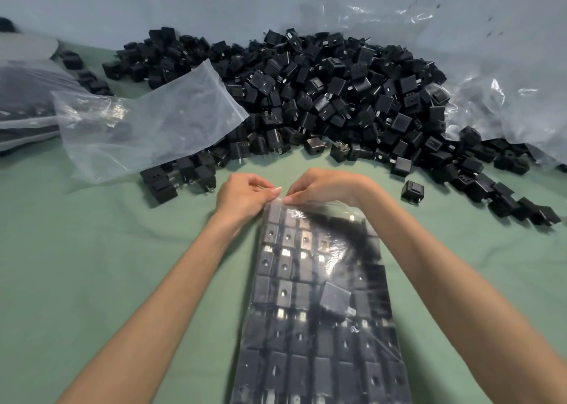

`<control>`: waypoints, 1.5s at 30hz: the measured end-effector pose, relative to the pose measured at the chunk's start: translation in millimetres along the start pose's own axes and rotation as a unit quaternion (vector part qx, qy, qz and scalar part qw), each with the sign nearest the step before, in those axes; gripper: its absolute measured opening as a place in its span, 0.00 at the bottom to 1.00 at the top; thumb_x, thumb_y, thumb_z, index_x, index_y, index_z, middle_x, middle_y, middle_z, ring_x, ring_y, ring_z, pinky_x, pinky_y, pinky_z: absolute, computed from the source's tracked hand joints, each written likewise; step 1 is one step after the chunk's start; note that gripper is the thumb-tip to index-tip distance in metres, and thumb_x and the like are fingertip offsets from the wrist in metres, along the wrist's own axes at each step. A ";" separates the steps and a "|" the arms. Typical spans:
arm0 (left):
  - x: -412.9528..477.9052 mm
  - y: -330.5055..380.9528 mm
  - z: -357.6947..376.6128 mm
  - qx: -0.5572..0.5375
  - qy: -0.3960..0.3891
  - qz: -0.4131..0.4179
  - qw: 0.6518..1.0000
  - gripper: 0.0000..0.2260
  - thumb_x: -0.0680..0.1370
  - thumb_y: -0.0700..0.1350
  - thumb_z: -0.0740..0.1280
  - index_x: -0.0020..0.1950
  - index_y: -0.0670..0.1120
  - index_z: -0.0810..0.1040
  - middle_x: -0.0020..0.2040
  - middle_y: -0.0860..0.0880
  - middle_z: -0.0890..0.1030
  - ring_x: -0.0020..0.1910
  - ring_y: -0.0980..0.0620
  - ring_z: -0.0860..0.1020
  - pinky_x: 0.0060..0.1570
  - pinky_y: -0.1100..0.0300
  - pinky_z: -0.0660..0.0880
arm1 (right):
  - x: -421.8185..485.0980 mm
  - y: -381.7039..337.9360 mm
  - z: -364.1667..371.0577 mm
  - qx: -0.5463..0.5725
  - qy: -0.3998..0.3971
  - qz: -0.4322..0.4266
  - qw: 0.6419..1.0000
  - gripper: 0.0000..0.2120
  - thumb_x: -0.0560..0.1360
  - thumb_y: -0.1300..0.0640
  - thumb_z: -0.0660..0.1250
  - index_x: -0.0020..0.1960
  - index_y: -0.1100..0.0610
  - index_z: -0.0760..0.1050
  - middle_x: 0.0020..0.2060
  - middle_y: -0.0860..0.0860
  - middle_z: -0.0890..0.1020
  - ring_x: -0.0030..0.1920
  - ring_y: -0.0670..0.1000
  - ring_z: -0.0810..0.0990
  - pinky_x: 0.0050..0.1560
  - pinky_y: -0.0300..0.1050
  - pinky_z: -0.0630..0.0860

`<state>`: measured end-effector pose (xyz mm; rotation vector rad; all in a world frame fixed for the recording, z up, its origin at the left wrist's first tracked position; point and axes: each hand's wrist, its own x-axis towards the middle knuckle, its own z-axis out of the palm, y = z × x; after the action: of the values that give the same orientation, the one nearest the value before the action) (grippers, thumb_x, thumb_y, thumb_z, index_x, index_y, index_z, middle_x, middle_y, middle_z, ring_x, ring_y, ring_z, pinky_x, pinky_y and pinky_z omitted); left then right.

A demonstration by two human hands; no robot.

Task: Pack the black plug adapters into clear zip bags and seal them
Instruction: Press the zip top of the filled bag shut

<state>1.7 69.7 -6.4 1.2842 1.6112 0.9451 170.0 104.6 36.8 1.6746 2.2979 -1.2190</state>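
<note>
A clear zip bag (319, 296) packed with rows of black plug adapters lies lengthwise on the green cloth (92, 281) in front of me. Its far mouth edge is pinched by both hands. My left hand (242, 195) grips the left part of the zip strip between thumb and fingers. My right hand (328, 189) pinches the strip right beside it, fingertips nearly touching the left thumb. One adapter lies loose and tilted on top of the rows inside the bag. A big heap of loose black adapters (322, 94) fills the far middle of the cloth.
An empty clear zip bag (147, 124) lies crumpled at the left of the heap. Filled bags (24, 103) sit at the far left edge. A large clear plastic sheet (497, 97) drapes at the right. Stray adapters (412, 190) dot the cloth near my right hand.
</note>
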 end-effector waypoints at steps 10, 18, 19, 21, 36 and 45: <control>9.7 -2.1 -22.6 -0.037 -0.167 -0.080 0.982 0.18 0.59 0.51 0.79 0.41 0.40 0.83 0.34 0.52 0.83 0.35 0.60 0.80 0.41 0.69 0.77 | 6.5 -7.2 18.5 0.104 0.098 0.029 0.989 0.08 0.74 0.55 0.71 0.36 0.51 0.79 0.37 0.46 0.79 0.42 0.44 0.74 0.37 0.38 0.66; 9.0 -6.0 -22.0 0.018 -0.136 -0.013 0.991 0.09 0.73 0.45 0.73 0.34 0.45 0.81 0.21 0.55 0.74 0.21 0.62 0.68 0.24 0.70 0.65 | 0.0 -9.1 7.6 0.040 0.009 0.028 0.999 0.06 0.76 0.47 0.68 0.48 0.48 0.80 0.44 0.43 0.80 0.47 0.45 0.76 0.48 0.41 0.69; 8.4 -5.1 -21.6 0.028 -0.140 -0.010 0.990 0.09 0.74 0.45 0.73 0.35 0.45 0.81 0.21 0.55 0.74 0.21 0.61 0.68 0.24 0.69 0.65 | -0.7 -9.7 6.3 0.019 0.001 0.031 0.999 0.05 0.76 0.47 0.68 0.48 0.48 0.80 0.44 0.43 0.80 0.47 0.46 0.76 0.48 0.41 0.70; 7.0 -2.9 -24.5 0.063 -0.152 -0.002 0.986 0.08 0.74 0.47 0.73 0.36 0.45 0.82 0.23 0.54 0.75 0.22 0.61 0.69 0.25 0.68 0.66 | 0.8 -12.3 8.3 -0.024 0.001 0.027 0.999 0.04 0.76 0.49 0.68 0.47 0.49 0.80 0.40 0.43 0.79 0.44 0.46 0.75 0.44 0.40 0.68; 6.4 -2.5 -28.7 0.218 -0.144 0.097 0.960 0.12 0.78 0.49 0.68 0.34 0.50 0.78 0.28 0.55 0.79 0.30 0.59 0.76 0.36 0.61 0.71 | -7.7 -10.8 24.9 0.081 0.095 -0.009 0.992 0.07 0.74 0.48 0.71 0.42 0.51 0.79 0.41 0.46 0.78 0.42 0.43 0.75 0.37 0.37 0.68; 3.2 -6.1 -24.6 0.184 -0.120 0.085 0.972 0.11 0.76 0.48 0.71 0.33 0.50 0.80 0.29 0.52 0.82 0.32 0.55 0.79 0.41 0.56 0.75 | 2.2 -20.1 34.2 0.052 0.135 0.030 0.989 0.05 0.75 0.56 0.70 0.45 0.58 0.81 0.36 0.47 0.77 0.36 0.43 0.71 0.31 0.37 0.65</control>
<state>-23.7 70.4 -3.9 1.7436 1.5477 0.5748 139.2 83.4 23.5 2.0447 2.3413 -1.1849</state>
